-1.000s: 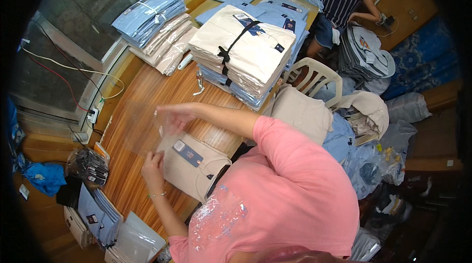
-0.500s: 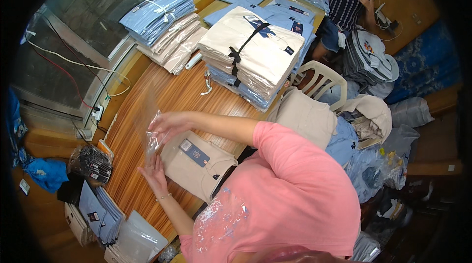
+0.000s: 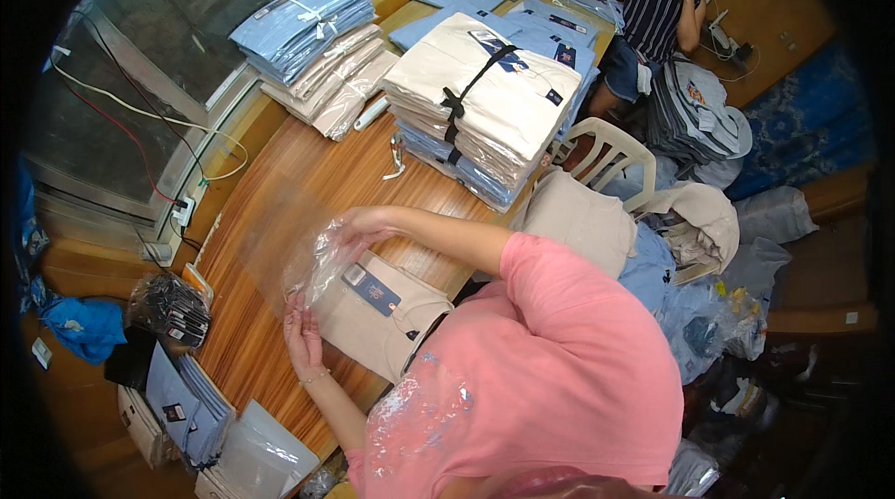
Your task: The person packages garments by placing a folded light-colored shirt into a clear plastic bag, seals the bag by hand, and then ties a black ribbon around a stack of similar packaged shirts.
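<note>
Between my hands is a clear plastic bag [image 3: 280, 228], its open side next to a folded beige garment [image 3: 359, 336] on the table. The garment lies flat with a dark blue tag [image 3: 370, 290] on top and a small dark label near its lower end. My left hand [image 3: 303, 336] pinches the bag's near edge at the garment's left corner. At the garment's far edge, my right hand [image 3: 359, 227] is closed on the bag's crinkled film, which partly covers its fingers. The bag's film reaches over the garment's far left end.
A tall tied stack of beige and blue garments [image 3: 485, 89] stands ahead; bagged blue garments [image 3: 303, 19] sit by the window. A white plastic chair [image 3: 611, 154] holds clothes at right. Across the table sits another person [image 3: 653, 9]. Dark packets [image 3: 170, 312] lie at left.
My right hand has moved right, drawing the bag's film over the garment's far end. My left fingers have closed on the bag's edge.
</note>
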{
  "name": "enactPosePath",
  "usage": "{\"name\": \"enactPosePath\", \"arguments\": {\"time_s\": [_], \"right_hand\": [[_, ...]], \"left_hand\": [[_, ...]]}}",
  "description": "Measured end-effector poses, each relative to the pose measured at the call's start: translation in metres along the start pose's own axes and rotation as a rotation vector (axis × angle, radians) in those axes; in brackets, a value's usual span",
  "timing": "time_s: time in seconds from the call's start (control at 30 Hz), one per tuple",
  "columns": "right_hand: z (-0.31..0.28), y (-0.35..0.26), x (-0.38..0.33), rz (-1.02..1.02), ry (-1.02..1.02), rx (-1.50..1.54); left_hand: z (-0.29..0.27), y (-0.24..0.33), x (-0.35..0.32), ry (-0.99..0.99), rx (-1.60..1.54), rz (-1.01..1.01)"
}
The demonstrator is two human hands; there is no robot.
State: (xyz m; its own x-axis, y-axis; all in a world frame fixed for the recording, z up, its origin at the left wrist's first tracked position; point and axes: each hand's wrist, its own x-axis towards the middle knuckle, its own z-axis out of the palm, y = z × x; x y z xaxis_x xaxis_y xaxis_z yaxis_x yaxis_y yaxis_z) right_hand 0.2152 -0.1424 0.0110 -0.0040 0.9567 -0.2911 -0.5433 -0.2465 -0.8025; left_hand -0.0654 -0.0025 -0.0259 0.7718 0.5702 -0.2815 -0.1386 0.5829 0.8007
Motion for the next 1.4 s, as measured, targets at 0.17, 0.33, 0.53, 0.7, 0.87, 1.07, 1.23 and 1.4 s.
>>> {"name": "enactPosePath", "arguments": {"time_s": [0.17,0.33,0.53,0.7,0.87,1.07,1.23,1.4], "right_hand": [[-0.019,0.027,-0.002,0.029,0.135,-0.039],[-0.013,0.006,-0.005,0.024,0.132,-0.18],[-0.014,-0.01,-0.001,0.041,0.244,-0.24],[-0.012,-0.014,0.006,0.047,0.213,-0.266],[-0.011,-0.011,0.019,0.079,0.195,-0.295],[-0.002,-0.008,0.03,0.118,0.21,-0.334],[-0.008,-0.002,0.032,0.185,0.199,-0.4],[-0.019,0.006,0.052,0.164,0.235,-0.447]], "left_hand": [[0.0,-0.004,0.004,0.174,0.094,-0.19],[-0.003,-0.009,0.009,0.244,0.092,0.037],[0.028,0.013,0.013,0.307,0.12,0.024],[0.014,0.032,0.007,0.32,0.198,-0.076],[0.009,0.031,0.004,0.305,0.405,-0.069],[-0.008,0.025,0.004,0.277,0.316,-0.107],[-0.015,0.014,0.01,0.343,0.34,0.031],[-0.023,0.001,0.025,0.553,0.496,0.126]]}}
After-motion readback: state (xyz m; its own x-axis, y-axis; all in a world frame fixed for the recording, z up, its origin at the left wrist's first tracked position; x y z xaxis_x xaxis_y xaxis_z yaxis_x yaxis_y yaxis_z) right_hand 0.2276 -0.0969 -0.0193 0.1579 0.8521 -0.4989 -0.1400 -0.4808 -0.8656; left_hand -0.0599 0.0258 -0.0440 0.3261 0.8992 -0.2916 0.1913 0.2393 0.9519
